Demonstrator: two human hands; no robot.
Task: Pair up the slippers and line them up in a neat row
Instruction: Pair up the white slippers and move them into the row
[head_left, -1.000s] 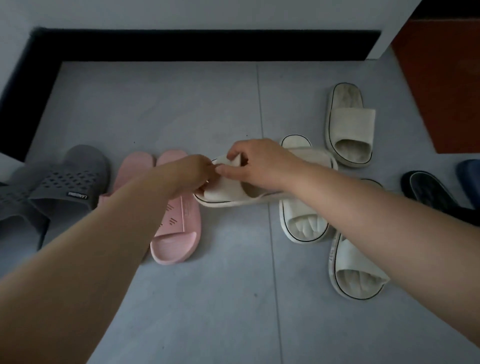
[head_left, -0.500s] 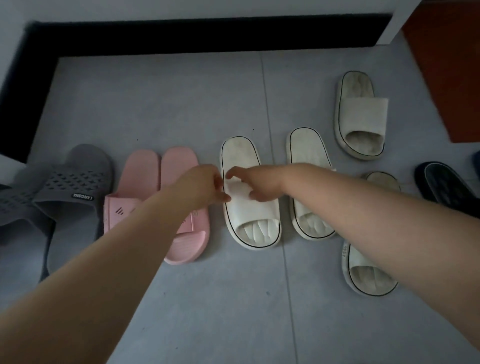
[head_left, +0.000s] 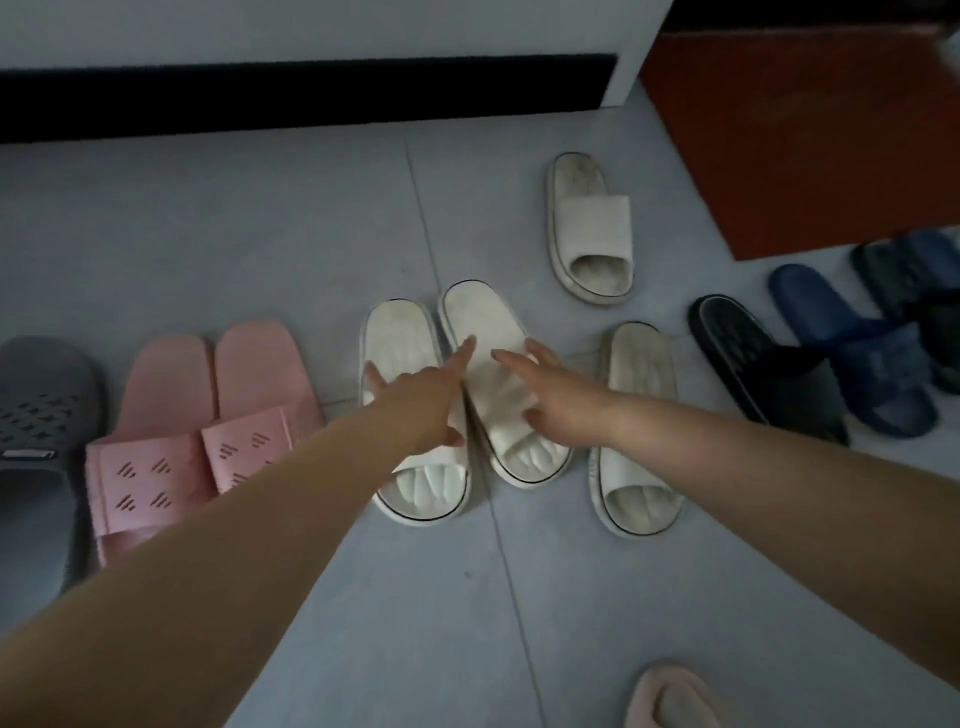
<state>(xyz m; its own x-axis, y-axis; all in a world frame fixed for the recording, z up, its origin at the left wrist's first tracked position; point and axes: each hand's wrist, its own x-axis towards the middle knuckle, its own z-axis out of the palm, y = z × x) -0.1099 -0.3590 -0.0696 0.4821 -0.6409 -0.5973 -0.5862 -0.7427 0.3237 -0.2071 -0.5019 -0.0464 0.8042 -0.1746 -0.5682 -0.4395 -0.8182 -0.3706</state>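
Observation:
Two white slippers lie side by side at the centre of the grey floor: one (head_left: 400, 343) on the left, the other (head_left: 480, 312) tilted against it. My left hand (head_left: 421, 395) rests with spread fingers over the left one's strap. My right hand (head_left: 550, 395) lies open on the other's strap. A pink pair (head_left: 218, 395) sits to the left, a grey slipper (head_left: 36, 415) beyond it. Two more white slippers lie apart, one (head_left: 636, 426) at my right wrist and one (head_left: 589, 223) farther back.
Black (head_left: 758, 364) and blue (head_left: 852, 353) slippers lie jumbled at the right, below a red mat (head_left: 810, 135). A pink slipper toe (head_left: 670, 696) shows at the bottom edge. A black baseboard (head_left: 311, 93) runs along the wall behind.
The white slipper I held up was set down beside the pink pair. The second white slipper now sits tilted against it, and both my hands have opened onto the straps.

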